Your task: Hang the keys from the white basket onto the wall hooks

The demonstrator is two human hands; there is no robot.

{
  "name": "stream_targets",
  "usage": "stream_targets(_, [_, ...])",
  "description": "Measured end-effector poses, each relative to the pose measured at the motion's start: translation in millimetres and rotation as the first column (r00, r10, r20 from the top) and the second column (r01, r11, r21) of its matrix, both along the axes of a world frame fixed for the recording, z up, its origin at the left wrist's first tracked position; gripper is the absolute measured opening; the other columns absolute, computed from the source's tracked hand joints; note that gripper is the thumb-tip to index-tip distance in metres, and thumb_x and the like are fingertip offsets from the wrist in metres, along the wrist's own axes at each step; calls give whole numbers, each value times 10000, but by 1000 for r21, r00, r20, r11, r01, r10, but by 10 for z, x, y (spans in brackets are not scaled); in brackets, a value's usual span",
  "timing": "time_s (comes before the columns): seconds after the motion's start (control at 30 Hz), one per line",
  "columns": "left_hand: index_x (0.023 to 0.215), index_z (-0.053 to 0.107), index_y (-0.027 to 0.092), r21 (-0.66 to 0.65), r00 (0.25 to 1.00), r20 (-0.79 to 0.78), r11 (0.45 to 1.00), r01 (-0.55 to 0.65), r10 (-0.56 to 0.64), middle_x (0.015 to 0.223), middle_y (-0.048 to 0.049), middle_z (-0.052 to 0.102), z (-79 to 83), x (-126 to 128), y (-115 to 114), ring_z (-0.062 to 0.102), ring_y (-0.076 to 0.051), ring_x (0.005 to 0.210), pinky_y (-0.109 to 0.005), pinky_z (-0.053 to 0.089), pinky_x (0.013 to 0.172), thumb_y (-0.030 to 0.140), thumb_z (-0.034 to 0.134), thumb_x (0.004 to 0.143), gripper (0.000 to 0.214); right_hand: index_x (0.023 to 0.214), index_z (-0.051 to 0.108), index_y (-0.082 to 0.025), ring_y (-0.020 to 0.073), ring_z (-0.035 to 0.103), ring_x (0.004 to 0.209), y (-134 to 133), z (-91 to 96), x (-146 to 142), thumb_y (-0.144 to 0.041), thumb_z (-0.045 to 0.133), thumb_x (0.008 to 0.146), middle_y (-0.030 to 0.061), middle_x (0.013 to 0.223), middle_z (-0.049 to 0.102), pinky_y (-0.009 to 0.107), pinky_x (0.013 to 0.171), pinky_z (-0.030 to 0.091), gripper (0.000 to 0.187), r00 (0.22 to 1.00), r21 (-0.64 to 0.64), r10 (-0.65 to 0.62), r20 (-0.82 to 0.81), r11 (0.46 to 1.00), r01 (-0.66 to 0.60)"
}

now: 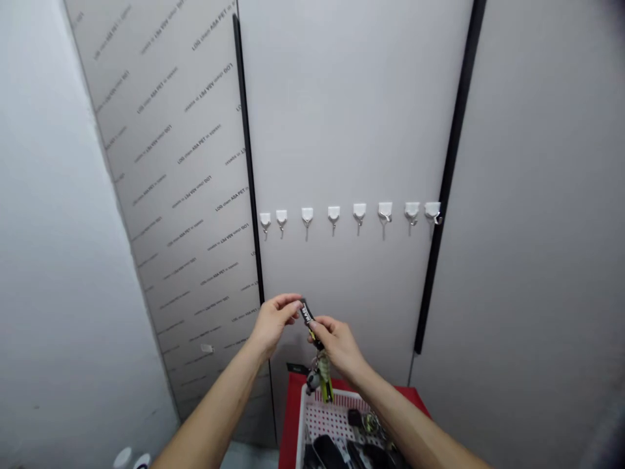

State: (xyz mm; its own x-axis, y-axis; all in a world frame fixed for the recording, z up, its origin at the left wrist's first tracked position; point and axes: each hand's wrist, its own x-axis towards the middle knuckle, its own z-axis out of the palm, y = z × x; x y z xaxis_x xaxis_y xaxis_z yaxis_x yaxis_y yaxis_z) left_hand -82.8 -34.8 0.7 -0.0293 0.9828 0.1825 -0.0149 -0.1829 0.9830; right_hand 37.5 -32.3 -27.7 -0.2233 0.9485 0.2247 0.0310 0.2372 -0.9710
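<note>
Both of my hands are raised in front of a white wall panel, pinching one keychain (308,317) with a black strap. My left hand (274,322) grips the top end of the strap with fingertips. My right hand (336,344) holds the strap lower down, and a yellow-green tag with small charms (322,378) dangles below it. Above the hands, a row of several white adhesive hooks (334,215) runs across the panel; all look bare.
A white perforated basket (306,423) with several dark key fobs and keychains sits on a red surface (290,417) below my hands. Black vertical strips (248,163) divide the wall panels. A film-covered panel (185,169) stands to the left.
</note>
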Motion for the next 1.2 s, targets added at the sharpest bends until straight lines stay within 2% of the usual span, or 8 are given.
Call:
stream_targets(0.17, [760, 510, 128, 63, 959, 16, 957, -284, 284, 636, 1, 506, 215, -203, 50, 435, -58, 533, -177, 319, 484, 329, 503, 568, 278, 649, 445, -146, 41, 333, 409, 146, 295, -242, -341, 415, 642, -51, 468, 416, 167, 411, 266, 198, 971, 46, 56, -234, 998, -47])
stream_targets(0.33, [684, 551, 114, 64, 998, -30, 997, -50, 52, 640, -23, 534, 366, -331, 113, 460, -76, 590, -189, 324, 530, 406, 456, 590, 321, 651, 420, -148, 38, 347, 409, 229, 462, -464, -353, 440, 626, -57, 461, 414, 171, 427, 286, 207, 900, 23, 274, -340, 959, -283])
stream_targets(0.43, [686, 548, 120, 160, 995, 34, 982, -97, 93, 616, -2, 525, 489, -393, 211, 438, -57, 534, -177, 312, 504, 360, 502, 557, 276, 649, 410, -152, 35, 337, 391, 251, 507, -610, -367, 435, 626, -66, 436, 397, 170, 415, 287, 218, 881, -4, 318, -349, 940, -341])
stream_targets(0.6, [515, 491, 114, 276, 963, -40, 929, -245, 266, 444, 50, 425, 701, -520, 461, 337, -34, 395, -169, 258, 409, 313, 547, 496, 208, 631, 386, -161, 26, 329, 346, 359, 660, -845, -308, 463, 611, -88, 399, 375, 156, 373, 262, 168, 939, 98, 214, -270, 976, -194])
stream_targets(0.7, [490, 473, 123, 326, 927, -104, 893, -309, 359, 428, 55, 414, 804, -596, 644, 330, -38, 389, -168, 250, 395, 315, 539, 490, 202, 595, 369, -164, 26, 324, 318, 477, 782, -982, -313, 405, 643, -89, 382, 369, 154, 347, 255, 161, 959, 74, 117, -257, 992, -101])
stream_targets(0.9, [420, 438, 141, 398, 768, -302, 807, -437, 565, 361, 65, 352, 967, -680, 916, 303, -47, 369, -178, 216, 389, 350, 522, 498, 238, 578, 344, -172, 27, 324, 299, 699, 949, -1142, -297, 370, 664, -95, 369, 346, 148, 326, 257, 154, 967, 35, 21, -255, 999, -13])
stream_targets(1.03, [381, 409, 154, 400, 660, -432, 787, -470, 614, 328, 60, 314, 971, -645, 976, 318, -68, 370, -196, 210, 400, 355, 505, 521, 263, 584, 336, -173, 29, 323, 292, 789, 927, -1154, -293, 343, 680, -89, 378, 350, 149, 312, 249, 153, 977, -13, -46, -207, 999, 44])
stream_targets(1.2, [378, 413, 161, 394, 646, -473, 800, -453, 599, 340, 40, 341, 891, -601, 1008, 352, -88, 390, -205, 219, 417, 360, 476, 556, 275, 612, 387, -165, 46, 359, 324, 904, 800, -1158, -304, 305, 695, -68, 402, 371, 158, 324, 254, 181, 996, 1, -61, -71, 998, 61])
